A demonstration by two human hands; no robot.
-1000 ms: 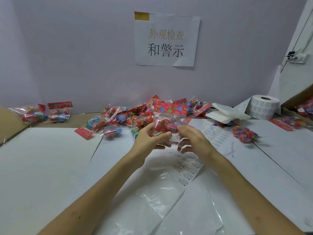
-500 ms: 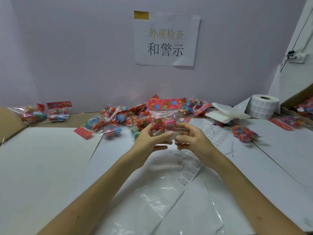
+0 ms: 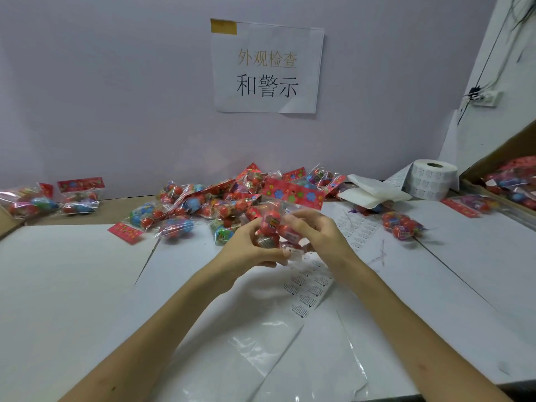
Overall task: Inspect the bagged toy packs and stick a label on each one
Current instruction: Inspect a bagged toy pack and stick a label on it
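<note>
Two bare hands meet above the middle of the white table [image 3: 58, 285], and from my remote seat I see them sharing one toy pack [image 3: 271, 224]: a clear plastic bag of red balls under a red cardboard header printed with flowers. The left hand [image 3: 246, 250] curls round the pack's lower left side, thumb tip at its bottom edge. The right hand [image 3: 316, 232] grips the right side, fingers bent over the balls. The pack is held upright, off the table, header on top. A small white slip [image 3: 295, 253] shows at the pack's bottom edge beside the left thumb; I cannot tell whether it is stuck down.

Beneath the hands lies a white sheet of small printed labels [image 3: 307, 288], partly on a crinkled clear plastic sheet [image 3: 261, 343]. Behind the hands, against the lilac wall [image 3: 116, 97], a heap of similar bagged packs [image 3: 185, 204] holds red and blue balls. Two more packs [image 3: 78, 195] sit far left, and a single pack [image 3: 401, 224] lies to the right. A white roll of labels [image 3: 433, 178] stands at the right rear, beside folded white pads [image 3: 374, 192]. A brown cardboard box [image 3: 510, 181] at the right edge holds further packs. A white paper sign [image 3: 266, 66] with Chinese characters is taped to the wall.
</note>
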